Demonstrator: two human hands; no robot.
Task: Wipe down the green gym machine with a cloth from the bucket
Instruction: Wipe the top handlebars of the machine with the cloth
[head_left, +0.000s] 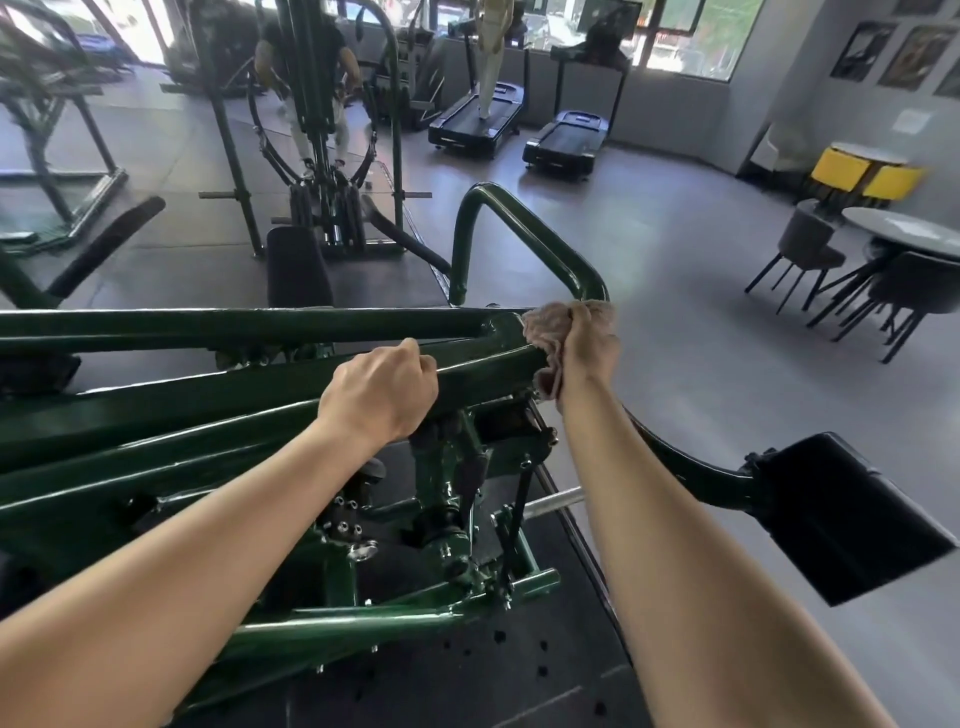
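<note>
Head cam: R hand (589, 353) grips cloth (545, 325) at end of green bar (208, 400); bar runs left, L hand (382, 389) curled round it.

Dk green machine frame (218, 384), pinkish-tan cloth (545, 325), blk pad (852, 514), yellow chairs (865, 174).

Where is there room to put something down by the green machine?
The grey floor on the right is bare, between the black pad, the treadmills and the round table. The dark mat at the bottom is free too. Between the green beams it is crowded with rods and bolts.
</note>
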